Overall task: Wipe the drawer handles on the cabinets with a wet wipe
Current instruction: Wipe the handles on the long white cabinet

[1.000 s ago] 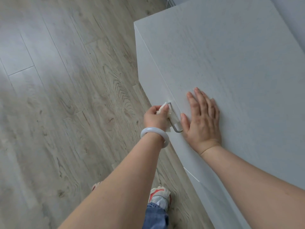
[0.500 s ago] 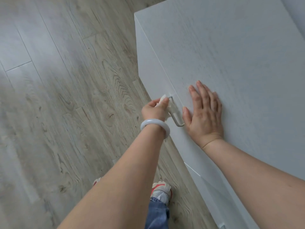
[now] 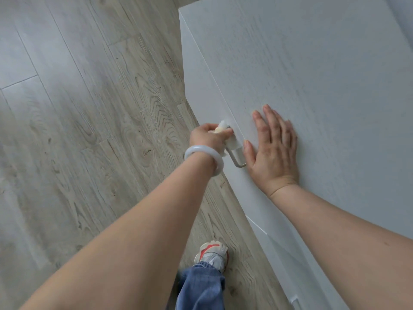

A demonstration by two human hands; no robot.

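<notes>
Drawer handle (image 3: 234,154): metal bar pull on the upper front edge of the white cabinet (image 3: 312,74), just below the top's lip. Its near end and bracket are visible; the far end is covered. Wet wipe (image 3: 221,127): small bunched white wad, wrapped over the far part of the handle, mostly hidden by fingers.

Left hand (image 3: 207,137): fingers curled tightly round the wipe and the handle bar, thumb side up, knuckles toward the floor. The wipe pokes out above the index finger. White bangle (image 3: 202,157) sits on the left wrist, touching the near part of the handle area from the outside.

Right hand (image 3: 273,151): flat on the cabinet top, palm down, fingers straight and slightly spread, pointing away from the person. Thumb lies along the front edge, just beside the handle's near end. It holds nothing.

A second handle (image 3: 294,301) shows partly at the bottom edge, lower on the cabinet front, blurred. A seam between drawer fronts runs between the two.

Below: grey wood-grain plank floor (image 3: 78,130), a jeans leg (image 3: 201,287), and a white and red sneaker (image 3: 213,253) near the cabinet base.
</notes>
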